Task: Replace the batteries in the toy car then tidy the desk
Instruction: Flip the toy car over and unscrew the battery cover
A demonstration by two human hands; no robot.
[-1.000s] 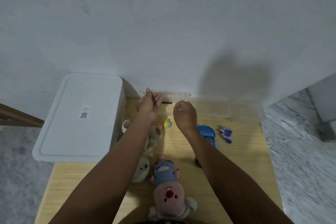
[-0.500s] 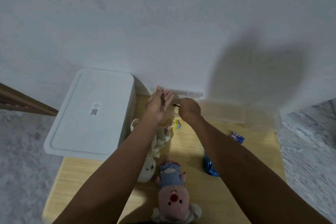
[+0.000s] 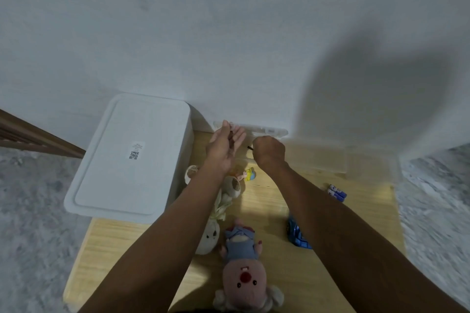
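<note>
The right hand point(image 3: 269, 151) has its fingers curled tight round a thin dark tool point(image 3: 250, 147), probably a small screwdriver, whose tip pokes out toward the left. The left hand point(image 3: 223, 146) is held beside it with the fingers straight and spread, palm turned toward the right hand; something small may lie in the palm, but it is too small to tell. Both hands hover at the far end of the desk point(image 3: 274, 274), just in front of a clear plastic lid point(image 3: 264, 131) propped against the wall.

Farther out, the toy car point(image 3: 297, 235) lies blue and shiny on the desk near the right forearm, partly hidden by it, touched by neither hand. A few batteries point(image 3: 337, 192) with purple labels lie together near the right edge, well apart from the car. I cannot tell whether these are fresh or spent, nor whether the car's hatch is open.

By my reckoning the battery swap is either just finished or barely begun; with the tool held away from the car, I lean toward putting the tool away. The tidying is mostly left: a pink plush point(image 3: 244, 279), a white plush point(image 3: 209, 235), a small figure point(image 3: 249, 175) and a shallow clear tray point(image 3: 330, 160) are still out, and the white storage box point(image 3: 132, 157) stands closed at the left.
</note>
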